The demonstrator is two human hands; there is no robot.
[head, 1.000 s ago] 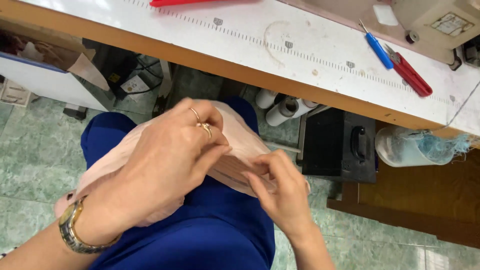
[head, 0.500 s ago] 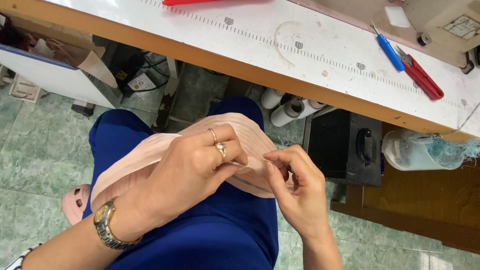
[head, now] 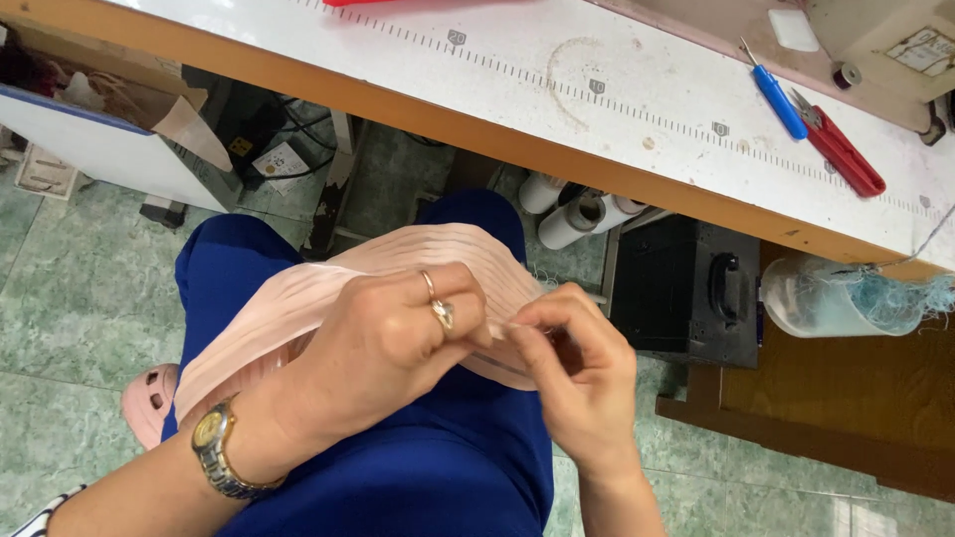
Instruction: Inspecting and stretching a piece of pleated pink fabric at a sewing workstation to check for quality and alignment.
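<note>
Item: pink pleated fabric [head: 328, 288], on your lap, 6 o'clock of the sewing table [head: 637, 119].
Left hand [head: 388, 348]: closed over its edge.
Right hand [head: 582, 373]: fingertips pinching that edge.
Step, seemingly: picking at the seam.
Next: finer pinch, steady pull.

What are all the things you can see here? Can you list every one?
pleated fabric: one, pale pink, on the lap
table: one, white top with wooden edge, above
seam ripper: one, blue, on table
thread snips: one, red, on table
thread cones: about three, white, under table
black case: one, under table
plastic jar: one, clear, right
wristwatch: one, gold and silver, left wrist
left hand: grips fabric
right hand: pinches fabric edge
</note>
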